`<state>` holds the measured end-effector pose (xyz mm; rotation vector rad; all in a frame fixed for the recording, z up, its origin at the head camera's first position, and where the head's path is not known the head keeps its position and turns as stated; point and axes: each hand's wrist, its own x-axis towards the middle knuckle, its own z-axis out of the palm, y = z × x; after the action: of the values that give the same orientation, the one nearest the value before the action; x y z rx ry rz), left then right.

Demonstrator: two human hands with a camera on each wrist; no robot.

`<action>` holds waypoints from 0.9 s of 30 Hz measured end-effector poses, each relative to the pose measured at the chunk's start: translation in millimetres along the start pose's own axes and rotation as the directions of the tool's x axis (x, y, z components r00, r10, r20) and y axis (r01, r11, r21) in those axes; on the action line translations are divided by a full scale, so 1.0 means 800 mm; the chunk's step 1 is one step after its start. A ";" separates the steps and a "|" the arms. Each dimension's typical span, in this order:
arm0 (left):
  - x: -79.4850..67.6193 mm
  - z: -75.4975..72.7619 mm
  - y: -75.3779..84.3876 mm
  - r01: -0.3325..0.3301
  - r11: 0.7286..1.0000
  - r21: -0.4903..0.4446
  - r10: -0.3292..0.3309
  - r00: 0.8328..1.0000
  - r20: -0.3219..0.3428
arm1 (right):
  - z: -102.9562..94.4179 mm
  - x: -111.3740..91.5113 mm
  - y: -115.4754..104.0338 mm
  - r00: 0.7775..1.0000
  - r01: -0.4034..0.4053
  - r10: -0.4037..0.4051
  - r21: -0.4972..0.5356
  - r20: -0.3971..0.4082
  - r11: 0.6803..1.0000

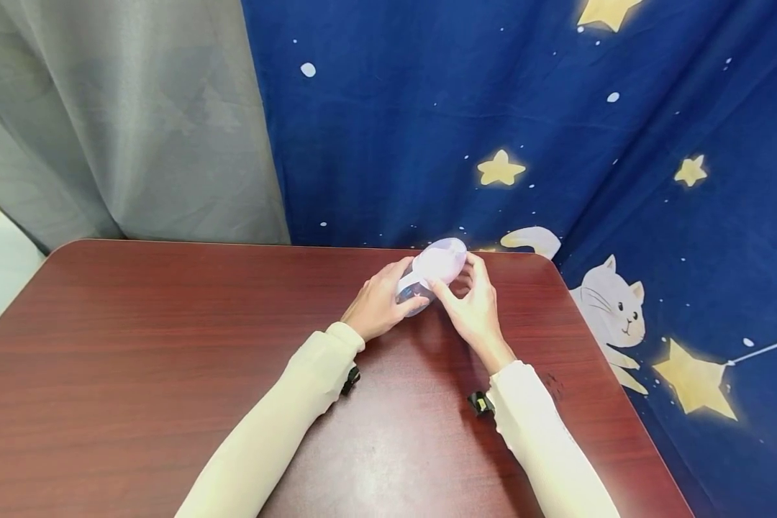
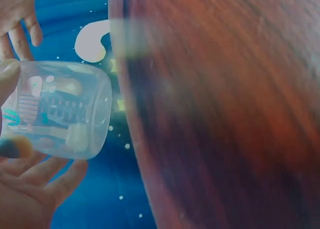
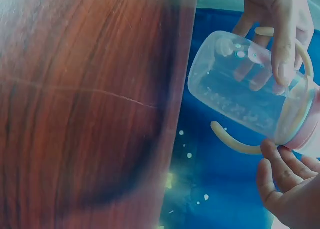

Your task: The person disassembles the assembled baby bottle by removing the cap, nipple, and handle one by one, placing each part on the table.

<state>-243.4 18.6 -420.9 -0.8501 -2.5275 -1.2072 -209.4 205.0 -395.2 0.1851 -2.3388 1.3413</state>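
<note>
A baby bottle [image 1: 409,293] is held tilted above the far side of the table, its domed cap end pointing up and right. Its clear body [image 2: 65,109] carries printed figures and measuring marks. Pale curved handles [image 3: 234,143] and a pink collar [image 3: 306,126] show in the right wrist view. My left hand [image 1: 380,298] grips the body, thumb on the near side and fingers behind. At the translucent cap [image 1: 445,260], my right hand [image 1: 475,306] holds on with the thumb below and fingers round the far side.
The reddish-brown wooden table [image 1: 168,374] stretches left and toward me. Behind it hang a grey curtain [image 1: 155,129] and a blue star-patterned curtain [image 1: 388,129]. Small black devices [image 1: 480,404] are strapped at both wrists.
</note>
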 end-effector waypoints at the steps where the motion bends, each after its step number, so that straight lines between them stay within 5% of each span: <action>1: 0.000 -0.001 0.000 -0.011 1.000 0.008 0.011 1.000 0.004 | -0.001 0.000 -0.001 1.000 0.006 -0.006 -0.008 0.006 1.000; 12: -0.010 -0.016 -0.004 -0.047 0.999 0.019 0.045 0.995 0.084 | -0.024 0.003 -0.006 0.984 0.030 -0.021 -0.052 0.177 0.998; 21: -0.009 -0.026 -0.002 -0.081 0.991 0.102 0.074 0.995 0.074 | -0.024 0.008 -0.009 0.986 0.072 -0.058 -0.080 0.157 0.994; 27: -0.010 -0.030 -0.002 -0.104 0.994 0.036 0.099 0.989 0.106 | -0.028 0.010 -0.010 0.980 0.061 -0.051 -0.050 0.190 0.997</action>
<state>-239.5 -4.0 -409.9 -1.0435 -2.5448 -1.1034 -207.0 220.6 -375.9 0.3735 -2.5037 1.2795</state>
